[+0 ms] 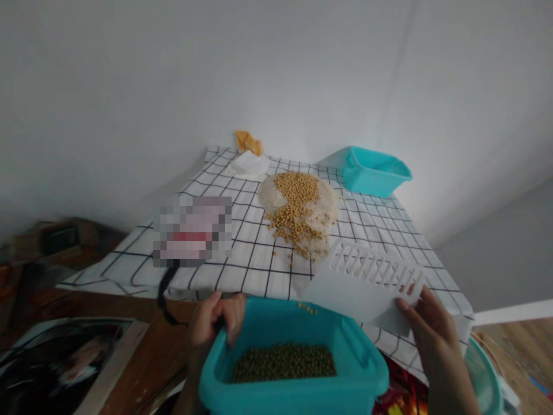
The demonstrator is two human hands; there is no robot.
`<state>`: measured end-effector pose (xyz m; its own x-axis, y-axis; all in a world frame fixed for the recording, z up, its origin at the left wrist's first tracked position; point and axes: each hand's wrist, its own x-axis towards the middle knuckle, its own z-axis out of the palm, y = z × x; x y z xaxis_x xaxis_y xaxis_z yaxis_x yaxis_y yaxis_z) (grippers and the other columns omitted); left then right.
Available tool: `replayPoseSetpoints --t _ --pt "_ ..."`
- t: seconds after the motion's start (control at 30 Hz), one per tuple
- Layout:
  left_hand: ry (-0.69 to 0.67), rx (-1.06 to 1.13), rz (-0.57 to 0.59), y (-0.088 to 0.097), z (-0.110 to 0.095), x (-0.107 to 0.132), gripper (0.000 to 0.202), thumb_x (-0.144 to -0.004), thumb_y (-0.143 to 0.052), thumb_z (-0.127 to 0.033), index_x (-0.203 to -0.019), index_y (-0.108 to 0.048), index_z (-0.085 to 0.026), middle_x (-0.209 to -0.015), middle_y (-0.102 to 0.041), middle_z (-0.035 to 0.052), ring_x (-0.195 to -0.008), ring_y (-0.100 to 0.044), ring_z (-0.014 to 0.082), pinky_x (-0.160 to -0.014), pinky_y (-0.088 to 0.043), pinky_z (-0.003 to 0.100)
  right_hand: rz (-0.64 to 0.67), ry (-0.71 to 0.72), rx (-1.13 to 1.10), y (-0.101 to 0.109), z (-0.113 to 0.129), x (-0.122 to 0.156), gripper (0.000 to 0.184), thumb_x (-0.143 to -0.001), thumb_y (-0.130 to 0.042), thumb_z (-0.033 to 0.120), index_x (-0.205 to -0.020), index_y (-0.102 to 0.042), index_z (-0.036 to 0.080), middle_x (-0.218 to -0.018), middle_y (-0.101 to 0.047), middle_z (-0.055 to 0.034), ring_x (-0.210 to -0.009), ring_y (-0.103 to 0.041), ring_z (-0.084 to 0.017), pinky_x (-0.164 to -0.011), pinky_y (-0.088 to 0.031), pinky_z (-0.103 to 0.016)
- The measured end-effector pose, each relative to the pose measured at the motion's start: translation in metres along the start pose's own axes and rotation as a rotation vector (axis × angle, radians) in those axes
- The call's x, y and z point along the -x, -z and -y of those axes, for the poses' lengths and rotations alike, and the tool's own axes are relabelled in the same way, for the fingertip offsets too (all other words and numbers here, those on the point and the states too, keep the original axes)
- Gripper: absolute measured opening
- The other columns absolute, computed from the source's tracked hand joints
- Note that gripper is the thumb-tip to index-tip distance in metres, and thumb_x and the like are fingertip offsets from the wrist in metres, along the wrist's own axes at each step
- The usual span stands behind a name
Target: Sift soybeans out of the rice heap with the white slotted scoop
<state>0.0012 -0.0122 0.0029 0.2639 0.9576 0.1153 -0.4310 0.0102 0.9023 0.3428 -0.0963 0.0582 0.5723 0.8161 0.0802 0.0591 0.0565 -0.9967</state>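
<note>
My left hand (220, 317) is closed around the left rim of a turquoise plastic bin (294, 397) at the table's near edge. A layer of dark-looking round beans (285, 362) covers the bin's bottom. A few pale yellow beans (307, 308) show at its far inner wall. My right hand (425, 317) grips the right end of a thin white slotted board (358, 294), its slots facing the far side. The board's left part is above the bin's far rim. Beyond it, yellow soybeans (298, 216) lie on and beside a spread of white rice-like grains (326, 207).
A second turquoise bin (374, 173) stands at the table's back right on the checked tablecloth (246, 248). White folded material (248, 164) and a yellow cloth-like piece (248, 142) lie at the back left. A blurred-out pinkish item (194, 230) with a black strap rests at the left.
</note>
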Motion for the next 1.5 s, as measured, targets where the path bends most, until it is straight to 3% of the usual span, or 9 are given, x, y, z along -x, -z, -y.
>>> replayPoseSetpoints --t 0.13,0.27,0.8,0.9,0.97,1.13,1.27,1.37,1.5 --pt "-0.017 0.03 -0.009 -0.003 -0.002 -0.001 0.07 -0.103 -0.038 -0.041 -0.041 -0.065 -0.024 -0.036 -0.051 0.004 -0.045 -0.04 0.0195 -0.06 -0.034 0.04 -0.096 0.012 -0.004 -0.001 0.001 -0.001 0.036 -0.077 -0.084 0.041 -0.108 -0.075 0.026 -0.106 -0.079 -0.0053 -0.106 -0.072 -0.027 -0.084 -0.056 -0.032" --pt "-0.027 0.082 -0.039 -0.014 -0.001 0.0 0.072 -0.103 -0.035 -0.041 -0.039 -0.062 -0.024 -0.034 -0.045 0.0028 -0.045 -0.039 0.019 -0.059 -0.033 0.039 -0.145 0.02 0.03 0.0 -0.003 -0.006 0.032 -0.074 -0.086 0.043 -0.097 -0.072 0.025 -0.098 -0.078 -0.004 -0.097 -0.072 -0.026 -0.08 -0.056 -0.031" --pt "0.004 0.06 -0.084 -0.022 -0.002 0.007 0.072 -0.103 -0.033 -0.046 -0.037 -0.054 -0.026 -0.036 -0.039 0.0032 -0.048 -0.042 0.0207 -0.059 -0.037 0.04 -0.065 0.12 0.002 -0.008 -0.019 -0.027 0.028 -0.075 -0.086 0.039 -0.092 -0.07 0.023 -0.092 -0.078 -0.0052 -0.083 -0.072 -0.026 -0.068 -0.055 -0.033" --pt "-0.027 0.039 0.024 -0.021 -0.013 0.005 0.072 -0.103 -0.034 -0.048 -0.039 -0.058 -0.025 -0.037 -0.044 0.0043 -0.049 -0.044 0.0208 -0.061 -0.039 0.041 -0.068 0.123 -0.014 -0.007 -0.02 -0.026 0.028 -0.074 -0.086 0.038 -0.092 -0.07 0.024 -0.093 -0.078 -0.0052 -0.083 -0.072 -0.025 -0.068 -0.055 -0.032" --pt "0.007 0.01 0.179 -0.021 -0.019 0.003 0.071 -0.103 -0.038 -0.048 -0.041 -0.063 -0.023 -0.038 -0.05 0.0057 -0.05 -0.047 0.0206 -0.063 -0.041 0.041 -0.068 0.13 -0.015 -0.007 -0.019 -0.025 0.028 -0.075 -0.086 0.038 -0.092 -0.07 0.024 -0.096 -0.078 -0.0059 -0.085 -0.072 -0.025 -0.068 -0.054 -0.032" --pt "-0.053 0.063 -0.01 -0.026 -0.017 0.005 0.073 -0.104 -0.033 -0.041 -0.039 -0.06 -0.023 -0.038 -0.047 0.0041 -0.046 -0.041 0.0185 -0.062 -0.036 0.041 -0.046 0.15 0.009 -0.016 -0.012 -0.021 0.03 -0.079 -0.083 0.038 -0.103 -0.073 0.024 -0.105 -0.079 -0.0076 -0.094 -0.073 -0.028 -0.076 -0.056 -0.035" --pt "-0.097 0.027 0.056 -0.022 -0.012 0.004 0.073 -0.106 -0.032 -0.042 -0.041 -0.061 -0.022 -0.038 -0.049 0.0037 -0.046 -0.042 0.0183 -0.062 -0.036 0.04 -0.043 0.156 0.02 -0.024 -0.004 -0.012 0.03 -0.083 -0.08 0.037 -0.11 -0.073 0.025 -0.109 -0.078 -0.0067 -0.104 -0.071 -0.028 -0.083 -0.055 -0.036" --pt "-0.127 0.0 0.159 -0.017 -0.01 0.002 0.074 -0.107 -0.032 -0.044 -0.043 -0.063 -0.021 -0.039 -0.051 0.0031 -0.045 -0.042 0.0174 -0.063 -0.036 0.04 -0.043 0.158 0.04 -0.026 -0.004 -0.012 0.028 -0.083 -0.08 0.038 -0.107 -0.073 0.025 -0.105 -0.077 -0.0062 -0.096 -0.07 -0.026 -0.078 -0.053 -0.033" --pt "-0.116 0.018 0.093 -0.02 -0.01 0.003 0.074 -0.107 -0.029 -0.038 -0.041 -0.059 -0.021 -0.038 -0.047 0.0022 -0.043 -0.038 0.0169 -0.065 -0.036 0.041 -0.022 0.153 0.051 -0.027 -0.005 -0.019 0.024 -0.082 -0.081 0.04 -0.099 -0.073 0.025 -0.092 -0.076 -0.0041 -0.082 -0.067 -0.022 -0.067 -0.05 -0.029"
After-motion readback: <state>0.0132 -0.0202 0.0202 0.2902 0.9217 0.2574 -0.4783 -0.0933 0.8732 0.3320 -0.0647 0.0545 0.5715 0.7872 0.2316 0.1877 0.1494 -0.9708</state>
